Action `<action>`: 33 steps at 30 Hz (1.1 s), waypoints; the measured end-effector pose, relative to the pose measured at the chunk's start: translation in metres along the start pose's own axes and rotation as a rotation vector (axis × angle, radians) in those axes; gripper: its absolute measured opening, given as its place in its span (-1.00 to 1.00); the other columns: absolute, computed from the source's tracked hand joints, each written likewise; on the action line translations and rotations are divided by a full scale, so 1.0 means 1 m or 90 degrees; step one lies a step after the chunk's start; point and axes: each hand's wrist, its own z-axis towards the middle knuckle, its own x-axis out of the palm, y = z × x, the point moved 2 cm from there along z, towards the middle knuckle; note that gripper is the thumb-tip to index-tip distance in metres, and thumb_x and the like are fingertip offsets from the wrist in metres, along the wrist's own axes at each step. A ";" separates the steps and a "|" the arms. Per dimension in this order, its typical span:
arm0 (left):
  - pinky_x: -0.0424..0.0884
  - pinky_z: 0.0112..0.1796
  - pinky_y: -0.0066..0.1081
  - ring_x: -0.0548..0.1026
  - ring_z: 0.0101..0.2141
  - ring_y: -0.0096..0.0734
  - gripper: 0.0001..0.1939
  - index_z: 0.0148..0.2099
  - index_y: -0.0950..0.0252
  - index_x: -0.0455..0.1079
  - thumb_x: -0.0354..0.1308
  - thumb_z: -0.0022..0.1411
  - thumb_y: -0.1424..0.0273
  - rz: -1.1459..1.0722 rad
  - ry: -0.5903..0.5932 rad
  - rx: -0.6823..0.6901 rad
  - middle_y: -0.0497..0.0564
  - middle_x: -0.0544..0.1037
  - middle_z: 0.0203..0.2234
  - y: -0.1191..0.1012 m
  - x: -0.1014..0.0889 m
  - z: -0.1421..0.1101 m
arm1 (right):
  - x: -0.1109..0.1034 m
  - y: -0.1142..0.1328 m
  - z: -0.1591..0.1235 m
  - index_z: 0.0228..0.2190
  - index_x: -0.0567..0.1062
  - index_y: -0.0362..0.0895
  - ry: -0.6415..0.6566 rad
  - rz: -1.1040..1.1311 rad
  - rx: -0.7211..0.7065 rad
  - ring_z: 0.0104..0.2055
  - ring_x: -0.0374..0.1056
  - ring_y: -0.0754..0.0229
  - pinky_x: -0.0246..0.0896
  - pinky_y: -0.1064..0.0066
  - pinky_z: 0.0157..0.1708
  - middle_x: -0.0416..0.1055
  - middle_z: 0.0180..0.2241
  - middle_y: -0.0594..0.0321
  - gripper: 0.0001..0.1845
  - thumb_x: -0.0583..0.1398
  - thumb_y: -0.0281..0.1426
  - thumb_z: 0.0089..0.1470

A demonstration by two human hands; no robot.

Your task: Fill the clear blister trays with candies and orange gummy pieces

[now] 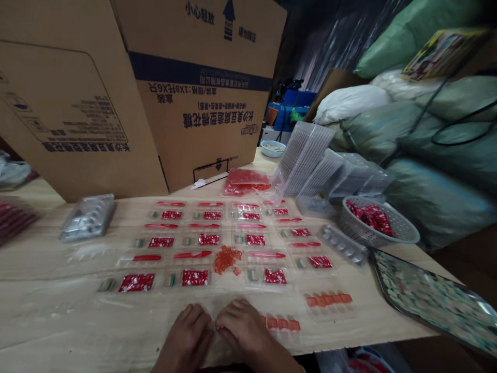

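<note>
While they rest at the near edge of a pale wooden table [388, 316], the left hand [186, 334] and right hand [243, 326] curl downward side by side, fingertips meeting on a clear plastic blister tray [229, 316]; whether they grip it is hard to tell. Just right of them lies a strip of red pieces [282, 324]. Rows of red packets [209, 239] cover the tabletop. A perforated metal basket [370, 223], stacked clear trays [306, 158] and a patterned metal tray [430, 295] sit rightward, near a large cardboard carton [202, 93] and bulging green sacks [438, 129].
</note>
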 end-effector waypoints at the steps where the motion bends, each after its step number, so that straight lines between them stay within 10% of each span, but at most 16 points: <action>1: 0.37 -0.31 -0.30 0.44 -0.38 -0.28 -0.86 -0.33 0.22 0.35 0.01 0.23 0.51 0.004 -0.001 -0.007 -0.02 0.50 -0.44 0.000 0.001 0.000 | -0.007 -0.001 0.002 -0.39 0.49 -0.06 -0.001 0.006 -0.003 -0.22 0.34 0.19 0.16 0.38 -0.18 0.52 -0.31 0.33 -0.97 0.23 -0.42 0.09; 10: 0.46 -0.20 -0.25 0.53 -0.27 -0.22 -0.80 -0.13 0.18 0.44 0.16 0.15 0.40 -0.084 -0.091 -0.047 0.05 0.58 -0.30 0.004 -0.006 -0.004 | -0.054 -0.029 0.043 -0.23 0.49 -0.15 -0.083 -0.031 0.180 -0.06 0.29 0.04 0.13 0.19 -0.02 0.46 -0.13 0.07 -0.68 0.13 -0.67 -0.02; 16: 0.45 -0.29 -0.35 0.54 -0.36 -0.29 -0.74 -0.34 0.23 0.49 0.31 -0.01 0.16 -0.651 -0.142 -0.454 -0.04 0.61 -0.44 -0.001 -0.026 0.020 | -0.045 0.010 0.037 -0.38 0.51 -0.15 -0.094 0.537 0.220 -0.43 0.34 0.27 0.20 0.48 -0.42 0.48 -0.47 0.34 -0.86 0.21 -0.53 -0.09; 20: 0.35 -0.45 -0.48 0.42 -0.54 -0.48 -0.63 -0.51 0.29 0.41 0.45 -0.25 0.16 -0.816 -0.162 -0.551 -0.13 0.49 -0.62 -0.002 -0.034 0.031 | -0.040 0.014 0.038 -0.41 0.56 -0.16 -0.107 0.619 0.240 -0.46 0.34 0.27 0.20 0.46 -0.41 0.48 -0.51 0.34 -0.89 0.25 -0.43 -0.08; 23: 0.33 -0.50 -0.47 0.41 -0.57 -0.47 -0.65 -0.43 0.25 0.38 0.37 -0.13 0.13 -0.773 -0.088 -0.507 -0.14 0.47 -0.60 0.002 -0.035 0.020 | -0.035 0.011 0.034 -0.38 0.59 -0.15 -0.043 0.622 0.234 -0.47 0.34 0.28 0.20 0.48 -0.42 0.47 -0.51 0.35 -0.87 0.25 -0.46 -0.07; 27: 0.39 -0.37 -0.39 0.49 -0.41 -0.32 -0.96 -0.34 0.17 0.43 0.21 0.10 0.36 -0.314 -0.029 -0.252 -0.07 0.55 -0.48 0.007 -0.036 -0.003 | -0.025 0.010 0.027 -0.35 0.61 -0.07 0.046 0.370 0.124 -0.32 0.37 0.23 0.22 0.47 -0.30 0.49 -0.38 0.30 -0.82 0.25 -0.53 -0.02; 33: 0.43 -0.38 -0.38 0.50 -0.44 -0.33 -0.83 -0.30 0.17 0.39 0.11 0.10 0.56 -0.065 -0.053 -0.084 -0.08 0.55 -0.47 0.008 -0.026 -0.010 | -0.010 0.012 0.026 -0.31 0.56 -0.07 0.051 0.196 0.086 -0.22 0.37 0.18 0.22 0.45 -0.18 0.50 -0.33 0.27 -0.86 0.27 -0.49 0.01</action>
